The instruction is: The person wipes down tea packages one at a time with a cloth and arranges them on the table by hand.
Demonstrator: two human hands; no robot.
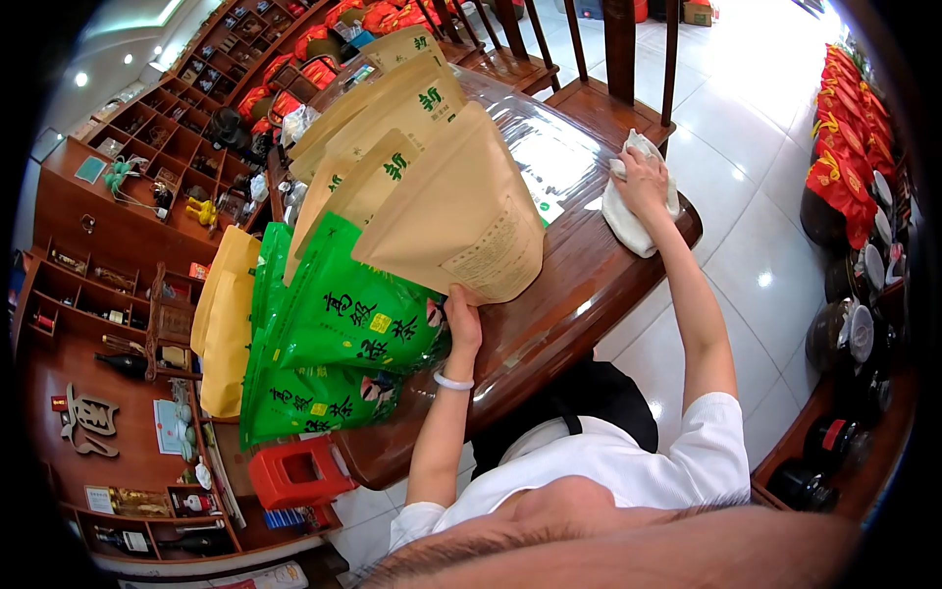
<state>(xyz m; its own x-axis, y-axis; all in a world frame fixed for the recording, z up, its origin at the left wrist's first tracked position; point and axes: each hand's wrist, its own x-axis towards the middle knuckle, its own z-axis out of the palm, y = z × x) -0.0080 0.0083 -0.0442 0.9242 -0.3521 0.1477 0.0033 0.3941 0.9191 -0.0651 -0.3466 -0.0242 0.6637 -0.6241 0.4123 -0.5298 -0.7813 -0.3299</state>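
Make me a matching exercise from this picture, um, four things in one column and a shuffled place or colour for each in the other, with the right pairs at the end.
Things:
1. cloth
2. frontmost kraft-paper bag
3. plastic stool
4. bracelet

Places and colours:
A. around the wrist of the left hand
B. red, beside the table
C. under the right hand
D. tan, with printed text

Pairs: 1-C, 2-D, 3-B, 4-A
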